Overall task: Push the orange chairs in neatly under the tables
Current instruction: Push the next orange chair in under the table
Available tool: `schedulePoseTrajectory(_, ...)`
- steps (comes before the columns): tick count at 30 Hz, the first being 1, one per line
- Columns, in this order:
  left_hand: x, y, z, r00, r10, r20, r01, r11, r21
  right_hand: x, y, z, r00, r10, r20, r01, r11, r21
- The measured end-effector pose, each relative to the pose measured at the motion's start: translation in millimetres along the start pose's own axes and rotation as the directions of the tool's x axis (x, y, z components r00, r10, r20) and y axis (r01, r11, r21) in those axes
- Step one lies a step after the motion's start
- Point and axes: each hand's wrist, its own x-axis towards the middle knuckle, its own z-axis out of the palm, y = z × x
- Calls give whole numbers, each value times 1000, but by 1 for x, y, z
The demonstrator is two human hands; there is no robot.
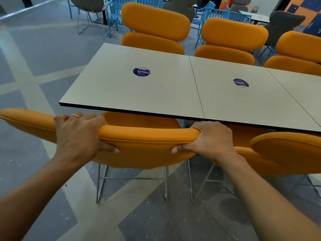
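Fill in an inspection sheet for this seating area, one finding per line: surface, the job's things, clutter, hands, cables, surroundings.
Surface: pale tables set edge to edge; two carry a round blue sticker.
Job's things: near orange chair, seat partly under the table edge; second orange chair beside it on the right; far orange chairs drawn up to the opposite side.
Clutter: nothing seen.
Hands: left hand and right hand both grip the top of the near orange chair's backrest; ring on the left hand.
Cables: nothing seen.
Surroundings: blue chairs and grey chairs behind; patterned grey floor.
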Motion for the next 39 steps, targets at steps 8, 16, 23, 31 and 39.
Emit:
schedulePoseTrajectory(8,22,-34,8,1000,-9,23,9,1000,8,17,-24,12,999,-34,-38,34,999,2)
schedulePoseTrajectory(16,18,-40,6,1000,10,26,-10,1000,16,7,-34,11,999,-1,-50,2,1000,27)
schedulePoseTrajectory(23,13,-40,6,999,21,37,-22,1000,22,-1,-39,11,999,19,-28,-18,999,31)
schedulePoseTrajectory(31,17,-45,8,999,10,50,-12,1000,27,6,-39,14,999,13,-48,-12,1000,26)
schedulePoseTrajectory(39,16,-44,11,999,-11,31,11,1000,14,11,-34,15,999,-18,-43,18,1000,-6)
